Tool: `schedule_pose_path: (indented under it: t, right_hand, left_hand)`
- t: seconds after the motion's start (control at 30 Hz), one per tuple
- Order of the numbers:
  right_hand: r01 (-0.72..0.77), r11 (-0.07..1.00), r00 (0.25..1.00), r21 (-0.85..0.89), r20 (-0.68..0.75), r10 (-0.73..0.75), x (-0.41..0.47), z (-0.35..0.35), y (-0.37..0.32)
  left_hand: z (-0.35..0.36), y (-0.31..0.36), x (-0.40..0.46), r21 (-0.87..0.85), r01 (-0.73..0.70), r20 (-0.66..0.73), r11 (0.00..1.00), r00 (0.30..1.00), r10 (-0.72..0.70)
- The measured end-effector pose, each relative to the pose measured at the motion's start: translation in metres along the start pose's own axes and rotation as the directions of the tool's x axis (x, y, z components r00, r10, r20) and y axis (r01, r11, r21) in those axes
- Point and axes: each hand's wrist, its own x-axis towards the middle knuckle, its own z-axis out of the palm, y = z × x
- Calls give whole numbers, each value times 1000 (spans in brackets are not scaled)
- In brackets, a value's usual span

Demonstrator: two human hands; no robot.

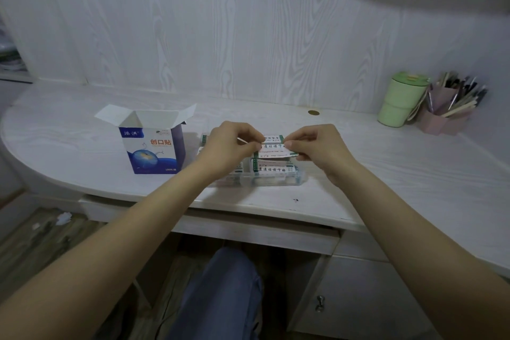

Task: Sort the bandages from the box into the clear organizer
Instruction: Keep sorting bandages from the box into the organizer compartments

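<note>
Mid-sort: both hands were up over the clear organizer (276, 183), working a small stack of bandages (273, 149) between them. Left hand (231, 146) pinched the stack's left end, thumb & forefinger curled onto it; right hand (314, 148) pinched the right end, same way. Stack hung level, just above the organizer, whose compartments already held bandages w/ green-edged wrappers. The box (153, 143) stood open, flaps up, just left of the organizer on the desk (386, 174); contents not visible. Next move, prob.: lower the stack into a free compartment, flat, aligned w/ the rest, then let go both ends. Forearms reached in from below, wrists nearly level, knuckles facing up.
</note>
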Motion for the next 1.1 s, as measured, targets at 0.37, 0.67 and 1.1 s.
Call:
schedule_pose_path:
  t: [0.37, 0.67, 1.1]
  right_hand:
    - [222, 815, 975, -536, 112, -192, 5, 14, 14]
    - [233, 705, 972, -670, 153, -177, 2, 12, 11]
    - [171, 735, 983, -657, 169, -77, 3, 13, 8]
  left_hand:
    - [10, -1, 6, 337, -33, 118, 941, 993, -7]
    - [11, 0, 10, 516, -74, 114, 854, 993, 18]
    - [12, 6, 9, 559, -35, 154, 829, 986, -62]
